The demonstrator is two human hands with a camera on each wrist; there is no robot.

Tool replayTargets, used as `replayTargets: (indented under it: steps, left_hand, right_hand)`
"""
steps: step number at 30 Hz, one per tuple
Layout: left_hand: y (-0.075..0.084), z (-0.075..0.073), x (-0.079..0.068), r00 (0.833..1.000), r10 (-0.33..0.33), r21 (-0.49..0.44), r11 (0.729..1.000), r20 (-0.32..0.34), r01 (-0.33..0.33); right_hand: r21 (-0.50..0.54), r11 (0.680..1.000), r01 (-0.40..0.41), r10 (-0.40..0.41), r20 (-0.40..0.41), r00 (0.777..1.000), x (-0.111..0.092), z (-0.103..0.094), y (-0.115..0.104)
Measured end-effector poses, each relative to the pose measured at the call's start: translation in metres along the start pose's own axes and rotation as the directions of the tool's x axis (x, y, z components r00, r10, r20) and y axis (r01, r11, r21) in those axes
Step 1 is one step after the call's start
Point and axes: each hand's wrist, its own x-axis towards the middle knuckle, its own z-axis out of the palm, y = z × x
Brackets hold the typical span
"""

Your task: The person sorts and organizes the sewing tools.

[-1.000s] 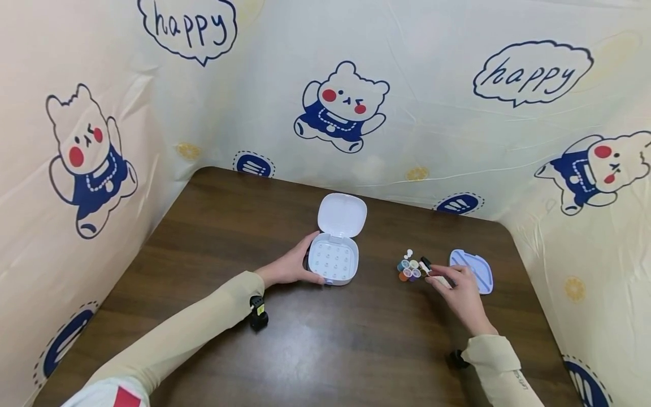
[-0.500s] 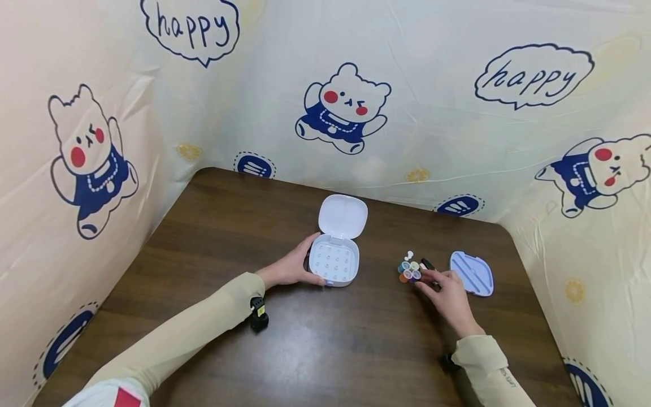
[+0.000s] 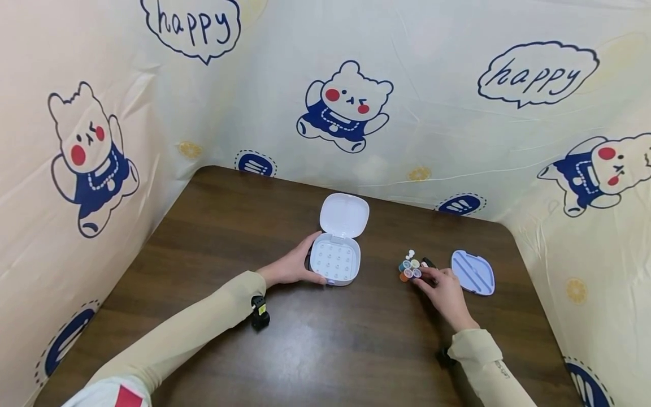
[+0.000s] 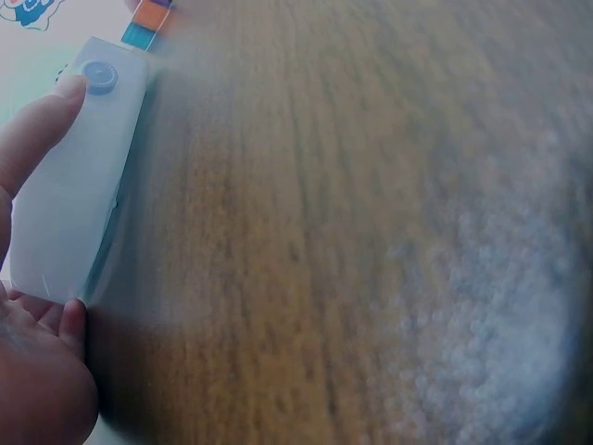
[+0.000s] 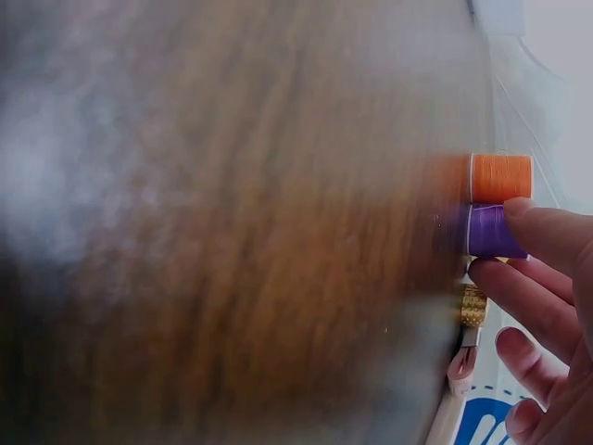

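An open white sewing box (image 3: 335,259), its lid (image 3: 344,215) tipped back, stands mid-table with rows of small pegs inside. My left hand (image 3: 294,267) grips its left side; in the left wrist view the thumb lies beside the round latch (image 4: 99,76) and the other fingers reach round the far end. To the right, several thread spools stand bunched together. There my right hand (image 3: 446,294) has thumb and forefinger on a purple thread spool (image 5: 486,232), pinching it. An orange thread spool (image 5: 502,178) stands right beside it.
A light blue slotted tray (image 3: 473,273) lies right of the right hand. Small white pieces (image 3: 410,254) sit behind the spools. Close under the right fingers are a gold thimble (image 5: 473,304) and small pink-handled scissors (image 5: 461,366). A printed cloth (image 3: 432,113) rises behind the table.
My right hand has let go of the black-and-white items, moved left and down to the spools and taken hold of the purple one. The left hand stays on the box.
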Motion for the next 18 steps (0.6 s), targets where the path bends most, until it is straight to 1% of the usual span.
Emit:
replayTargets:
  steps: [7,12,18]
  left_hand:
    - [0.0022,0.0000,-0.0005,1.000,-0.002,-0.003,1.000,0.004,0.002]
    - [0.0024,-0.0004,-0.0009,1.000,-0.017,0.003,1.000,0.009,0.017]
    - [0.0011,0.0001,-0.0011,1.000,-0.018,0.002,1.000,0.004,0.018]
  right_hand:
    - [-0.002,1.000,-0.006,0.006,0.001,1.000,0.0002,0.0008,-0.0001]
    - [-0.007,1.000,-0.011,0.011,0.009,1.000,0.0013,0.0010,0.0004]
    - [-0.007,1.000,-0.011,0.011,0.014,1.000,0.0025,0.0012,0.0017]
